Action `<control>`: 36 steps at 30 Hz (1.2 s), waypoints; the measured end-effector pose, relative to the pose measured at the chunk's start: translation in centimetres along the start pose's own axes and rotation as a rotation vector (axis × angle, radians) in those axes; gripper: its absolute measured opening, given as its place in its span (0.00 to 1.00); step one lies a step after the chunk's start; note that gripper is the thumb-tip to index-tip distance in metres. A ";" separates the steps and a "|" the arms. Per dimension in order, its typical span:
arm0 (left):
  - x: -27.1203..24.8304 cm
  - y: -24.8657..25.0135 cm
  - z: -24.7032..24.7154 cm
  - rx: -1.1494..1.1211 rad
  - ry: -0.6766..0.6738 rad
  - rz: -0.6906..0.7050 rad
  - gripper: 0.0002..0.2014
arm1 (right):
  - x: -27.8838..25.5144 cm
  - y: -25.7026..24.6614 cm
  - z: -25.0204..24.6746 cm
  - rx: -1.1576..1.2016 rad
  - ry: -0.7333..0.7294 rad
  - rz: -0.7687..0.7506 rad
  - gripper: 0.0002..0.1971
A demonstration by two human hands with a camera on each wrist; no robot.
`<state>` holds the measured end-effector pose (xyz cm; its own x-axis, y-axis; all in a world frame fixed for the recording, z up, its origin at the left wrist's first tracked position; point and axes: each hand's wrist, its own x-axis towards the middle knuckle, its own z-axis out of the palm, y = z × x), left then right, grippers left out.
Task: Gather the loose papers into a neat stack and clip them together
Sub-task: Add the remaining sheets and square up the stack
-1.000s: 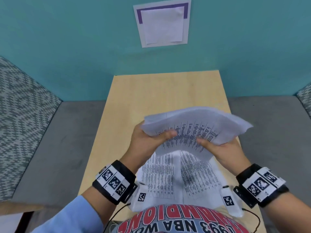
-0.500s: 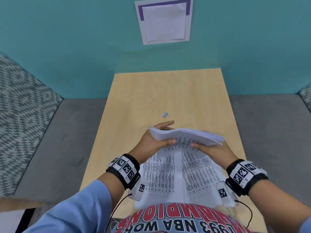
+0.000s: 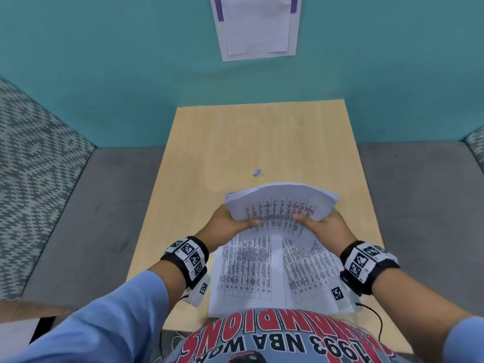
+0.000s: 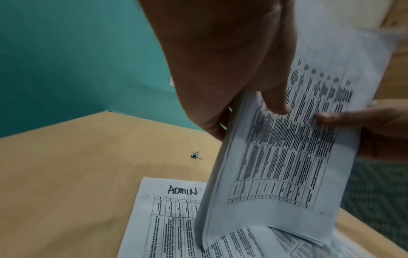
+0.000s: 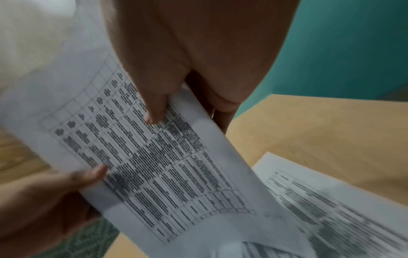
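Standing right by the person here: nearest to them, two white printed sheets with black table text (image 3: 264,273) lie flat on the light wooden tabletop (image 3: 217,142), side by side and overlapping a bit, right at the table's near edge against their grey shirt with red lettering (image 3: 275,339). From the left wrist view the left sheet (image 4: 174,218) has "ADMIN" handwritten at the top.

Just above those, both hands hold up a white sheaf of printed papers (image 3: 280,208), bowed upward in the middle, its lower edge resting on the flat sheets. The left hand (image 3: 225,226) grips the sheaf's left edge, thumb across the printed face and fingers behind. The right hand (image 3: 327,229) does the same on the right edge, thumb on front. So both hands are clamped on the papers, neither is free. Black wrist bands with white square marker tags (image 3: 188,255) sit on each wrist, and light blue sleeves (image 3: 104,320) cover the forearms.

Further out on the table, well apart from the sheaf, there's a small black binder clip with metal handles (image 3: 258,172), lying loose with nothing touching it; clearer in the left wrist view (image 4: 196,155).

Beyond the table's far edge is a teal wall (image 3: 104,61) with a white paper in a purple border (image 3: 258,24) stuck on it. Grey upholstered seating (image 3: 86,218) flanks the table.
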<state>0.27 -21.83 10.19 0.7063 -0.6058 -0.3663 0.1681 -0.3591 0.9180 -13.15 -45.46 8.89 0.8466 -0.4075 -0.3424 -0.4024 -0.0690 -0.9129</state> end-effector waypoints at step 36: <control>-8.3 -6.8 -16.5 -0.035 0.422 -0.131 0.13 | -0.3 9.3 6.4 -0.486 0.010 0.202 0.20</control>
<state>4.60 -2.64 9.49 0.8953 -0.2114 -0.3922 0.2928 -0.3844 0.8755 -14.93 -40.11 -0.92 0.7328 -0.4652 -0.4966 -0.6747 -0.4018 -0.6191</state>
